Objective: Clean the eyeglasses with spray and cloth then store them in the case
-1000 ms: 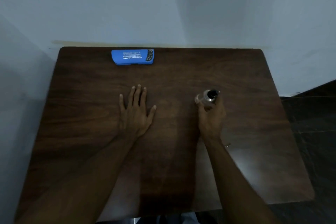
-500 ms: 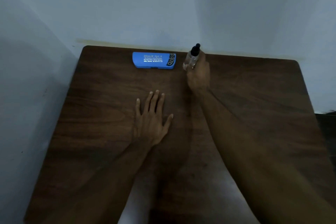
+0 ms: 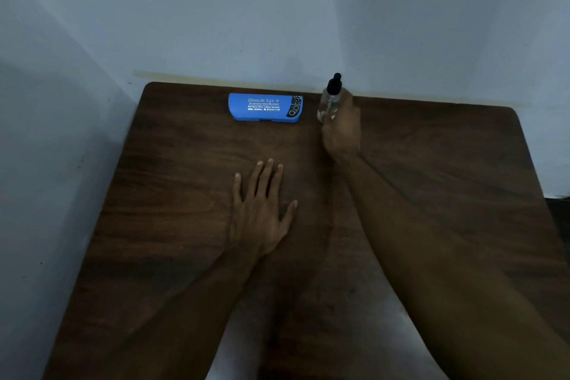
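Observation:
A closed blue eyeglass case (image 3: 266,108) with white lettering lies at the far edge of the dark wooden table (image 3: 172,200). Just right of it stands a small clear spray bottle (image 3: 330,98) with a black top, upright, with my right hand (image 3: 342,128) wrapped around its lower part. My left hand (image 3: 262,210) lies flat on the table's middle, palm down, fingers spread, holding nothing. No eyeglasses and no cloth are in sight.
The table stands in a corner, with pale walls (image 3: 277,9) behind it and along its left side. A dark floor (image 3: 559,213) shows past the table's right edge. The light is dim.
My right hand carried the spray bottle from the table's middle right to the far edge beside the case. The left hand stayed flat; the view shifted.

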Motion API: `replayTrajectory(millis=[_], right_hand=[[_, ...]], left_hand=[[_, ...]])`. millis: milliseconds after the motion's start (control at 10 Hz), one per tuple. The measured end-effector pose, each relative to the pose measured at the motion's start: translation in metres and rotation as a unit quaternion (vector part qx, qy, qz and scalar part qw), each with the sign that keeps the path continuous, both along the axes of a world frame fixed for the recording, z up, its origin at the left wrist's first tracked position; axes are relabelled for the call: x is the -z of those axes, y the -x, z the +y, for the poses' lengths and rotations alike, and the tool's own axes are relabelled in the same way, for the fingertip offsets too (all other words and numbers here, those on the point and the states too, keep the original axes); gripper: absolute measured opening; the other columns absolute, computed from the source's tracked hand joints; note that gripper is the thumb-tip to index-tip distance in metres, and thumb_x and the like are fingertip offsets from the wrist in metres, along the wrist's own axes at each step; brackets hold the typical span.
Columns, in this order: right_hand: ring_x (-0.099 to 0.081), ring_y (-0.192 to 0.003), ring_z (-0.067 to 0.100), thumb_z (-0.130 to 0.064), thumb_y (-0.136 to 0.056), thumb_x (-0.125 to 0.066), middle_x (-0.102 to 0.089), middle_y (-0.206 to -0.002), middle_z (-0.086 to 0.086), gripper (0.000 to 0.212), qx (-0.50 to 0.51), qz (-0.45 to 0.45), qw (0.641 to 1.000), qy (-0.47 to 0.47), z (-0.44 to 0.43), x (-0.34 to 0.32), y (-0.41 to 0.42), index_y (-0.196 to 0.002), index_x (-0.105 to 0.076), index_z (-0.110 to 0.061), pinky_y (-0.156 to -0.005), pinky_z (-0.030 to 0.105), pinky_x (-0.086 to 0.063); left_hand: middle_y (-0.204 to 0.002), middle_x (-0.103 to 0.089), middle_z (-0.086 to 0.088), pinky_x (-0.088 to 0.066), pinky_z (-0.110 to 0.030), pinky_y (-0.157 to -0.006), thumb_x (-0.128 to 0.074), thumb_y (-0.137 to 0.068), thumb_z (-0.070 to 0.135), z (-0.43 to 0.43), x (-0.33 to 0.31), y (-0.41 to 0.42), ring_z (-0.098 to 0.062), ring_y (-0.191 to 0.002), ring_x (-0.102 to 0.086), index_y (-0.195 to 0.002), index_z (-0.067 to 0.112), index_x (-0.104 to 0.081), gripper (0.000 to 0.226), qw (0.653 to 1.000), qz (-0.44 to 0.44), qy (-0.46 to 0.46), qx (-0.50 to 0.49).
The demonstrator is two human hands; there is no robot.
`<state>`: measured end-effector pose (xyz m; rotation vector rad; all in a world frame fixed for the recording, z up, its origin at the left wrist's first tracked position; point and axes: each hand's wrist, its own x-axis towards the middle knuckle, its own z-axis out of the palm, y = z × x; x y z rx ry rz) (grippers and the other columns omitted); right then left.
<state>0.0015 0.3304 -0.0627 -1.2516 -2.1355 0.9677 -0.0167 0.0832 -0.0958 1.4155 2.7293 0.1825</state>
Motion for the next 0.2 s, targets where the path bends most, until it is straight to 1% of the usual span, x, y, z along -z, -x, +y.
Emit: replayTrajectory(millis=[100,200], right_hand=[[-0.059,-0.124,0.035,-0.014,-0.091,-0.067,-0.063,-0.134,0.015,0.059,0.001,0.001,1.000,0.027,-0.004,-0.001,-0.004,-0.146,-0.046,-0.009,-0.102,0.049,-0.052],[-0.030,-0.151,0.033,-0.020,-0.096,-0.068,-0.032,-0.164,0.017,0.083,0.012,-0.031,0.999,0.011,-0.020,-0.003,-0.017,-0.162,-0.020,-0.004,-0.122,0.044,-0.032]], left_hand=[[-0.175,-0.018,-0.002,-0.013,-0.060,-0.126,-0.032,-0.100,0.065,-0.001,0.000,-0.001,-0.020,-0.162,-0.011,-0.165,0.022,-0.022,0.078,1.000,0.002,0.001,0.002],[-0.174,-0.019,-0.002,-0.014,-0.060,-0.126,-0.032,-0.101,0.065,0.000,-0.004,0.000,-0.020,-0.162,-0.012,-0.165,0.021,-0.022,0.078,1.000,0.005,0.005,-0.004]])
